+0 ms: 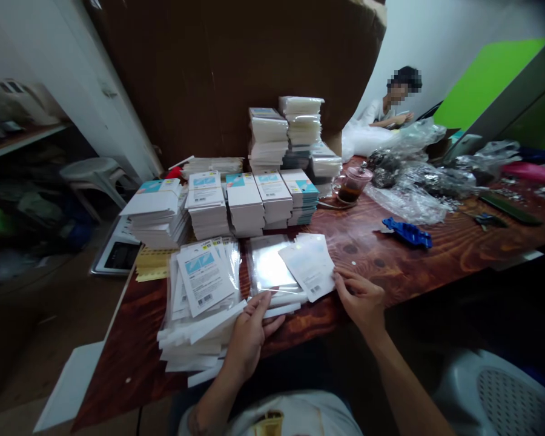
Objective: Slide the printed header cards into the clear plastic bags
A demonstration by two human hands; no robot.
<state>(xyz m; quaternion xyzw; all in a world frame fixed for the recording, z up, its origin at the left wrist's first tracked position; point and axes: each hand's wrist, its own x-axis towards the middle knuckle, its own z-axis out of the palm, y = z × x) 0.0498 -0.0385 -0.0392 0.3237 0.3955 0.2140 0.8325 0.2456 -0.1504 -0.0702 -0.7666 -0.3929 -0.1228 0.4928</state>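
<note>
My right hand (360,298) pinches the lower right edge of a white printed card (309,269), which overlaps another card. Under the cards' left side lies a stack of clear plastic sleeves (270,266). My left hand (251,330) is at the front edge of these sleeves, thumb and fingers apart; whether it grips a sleeve edge is unclear. Left of it is a loose pile of sleeves holding cards (206,275), their white flaps (195,345) toward me. Behind stand several stacks of cards (245,203), white with blue parts.
Taller sleeve stacks (267,136) stand by a brown board (236,66). A lidded cup (352,184), a blue plastic part (406,233) and clear bags (413,181) are on the right. Another person (390,109) sits at the back. A scale (118,251) is at left.
</note>
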